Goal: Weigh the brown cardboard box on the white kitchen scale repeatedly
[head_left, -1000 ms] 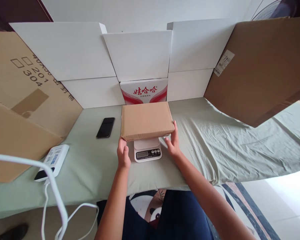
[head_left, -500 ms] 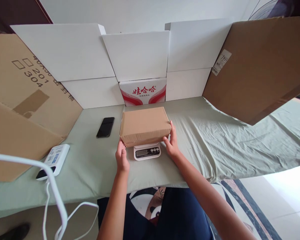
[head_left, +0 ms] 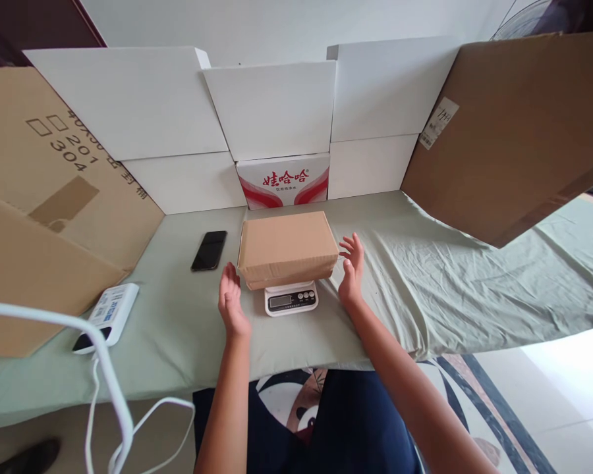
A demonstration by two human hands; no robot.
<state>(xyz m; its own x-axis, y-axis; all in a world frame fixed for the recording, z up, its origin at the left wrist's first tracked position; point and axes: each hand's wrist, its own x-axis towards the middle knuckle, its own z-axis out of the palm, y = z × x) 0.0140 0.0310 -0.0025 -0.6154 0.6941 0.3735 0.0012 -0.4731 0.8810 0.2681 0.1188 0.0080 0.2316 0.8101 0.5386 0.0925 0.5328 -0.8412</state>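
A closed brown cardboard box (head_left: 287, 240) rests on a small white digital scale (head_left: 291, 311). The box hides the scale's platform, while its dark display and buttons show at the front. My left hand (head_left: 232, 301) is open beside the box's left front corner, holding nothing. On the other side, my right hand (head_left: 352, 270) is also open, fingers spread, a little apart from the box's right edge. The numbers on the display are too small to read.
A black phone (head_left: 209, 251) lies left of the box. Farther left are a white device (head_left: 113, 308) and a white cable (head_left: 106, 359). White boxes (head_left: 271, 112) line the back of the green cloth (head_left: 188, 336). Large cartons stand at the left (head_left: 79, 191) and right (head_left: 514, 131).
Both hands have let go of the cardboard box and moved outward, left and right. The box stays on the scale in the same place.
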